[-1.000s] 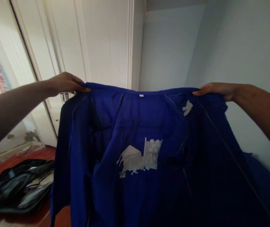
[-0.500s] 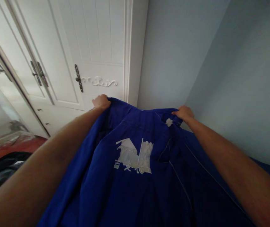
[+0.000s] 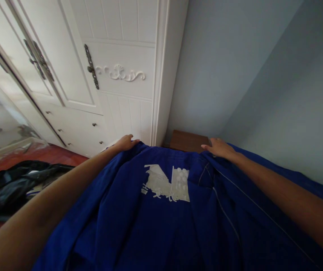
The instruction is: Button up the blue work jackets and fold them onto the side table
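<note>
The blue garment [image 3: 161, 220] spreads between the left hand [image 3: 124, 143] and right hand [image 3: 220, 147], their fingers at its far edge (clamped or merely resting, I cannot tell).

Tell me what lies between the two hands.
In the head view, the blue garment spans between the left hand and right hand; a brown panel shows just beyond its edge.
</note>
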Tool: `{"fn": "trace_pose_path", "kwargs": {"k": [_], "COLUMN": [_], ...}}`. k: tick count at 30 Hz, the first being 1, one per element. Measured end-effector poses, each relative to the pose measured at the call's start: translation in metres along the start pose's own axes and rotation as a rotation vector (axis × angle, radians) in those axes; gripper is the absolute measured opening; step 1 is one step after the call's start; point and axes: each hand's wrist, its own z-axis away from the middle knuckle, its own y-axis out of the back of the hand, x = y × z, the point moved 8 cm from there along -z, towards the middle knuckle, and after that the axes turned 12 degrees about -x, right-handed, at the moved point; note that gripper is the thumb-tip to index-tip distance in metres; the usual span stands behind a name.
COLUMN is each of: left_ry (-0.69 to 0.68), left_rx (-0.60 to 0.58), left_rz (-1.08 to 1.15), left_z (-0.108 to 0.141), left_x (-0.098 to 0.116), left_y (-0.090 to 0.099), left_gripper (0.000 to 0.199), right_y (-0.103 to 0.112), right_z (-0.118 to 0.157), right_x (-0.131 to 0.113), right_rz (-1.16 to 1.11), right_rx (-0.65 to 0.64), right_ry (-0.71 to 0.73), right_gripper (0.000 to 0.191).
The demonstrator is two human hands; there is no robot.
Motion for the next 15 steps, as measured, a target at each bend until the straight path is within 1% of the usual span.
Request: {"fn": "trace_pose_path", "kwargs": {"k": [2, 3, 5, 7, 9, 11, 13, 15], "left_ry": [-0.044, -0.065, -0.086, -0.067, -0.024, 0.025, 0.085, 0.178], "left_rx": [0.069, 0.089, 0.127, 0.215, 0.351, 0.484, 0.581, 0.623], "left_rz": [0.068, 0.12, 0.239, 0.331, 0.379, 0.392, 0.394, 0.403], "left_z": [0.029, 0.045, 0.081, 0.122, 0.168, 0.217, 0.265, 0.307], "left_x": [-0.002, -0.004, -0.013, -0.027, -0.044, -0.06, -0.075, -0.092], "left_y": [0.005, 0.006, 0.006, 0.005, 0.003, -0.005, -0.02, -0.04], "left_gripper": [0.067, 0.067, 0.066, 0.063, 0.06, 0.058, 0.058, 0.062], "right_y": [0.007, 0.007, 0.002, -0.006, -0.015, -0.024, -0.034, -0.045], "right_z": [0.038, 0.06, 0.104, 0.148, 0.19, 0.226, 0.26, 0.29], "right_x": [-0.007, -0.01, -0.012, -0.009, 0.0, 0.013, 0.029, 0.046], "right_rz": [0.051, 0.049, 0.017, -0.024, -0.058, -0.092, -0.135, -0.182], "right_rx": [0.085, 0.106, 0.13, 0.147, 0.159, 0.156, 0.146, 0.137], "right_ry": [0.099, 0.147, 0.225, 0.265, 0.267, 0.236, 0.179, 0.115], "right_gripper": [0.069, 0.068, 0.068, 0.069, 0.072, 0.075, 0.078, 0.079]}}
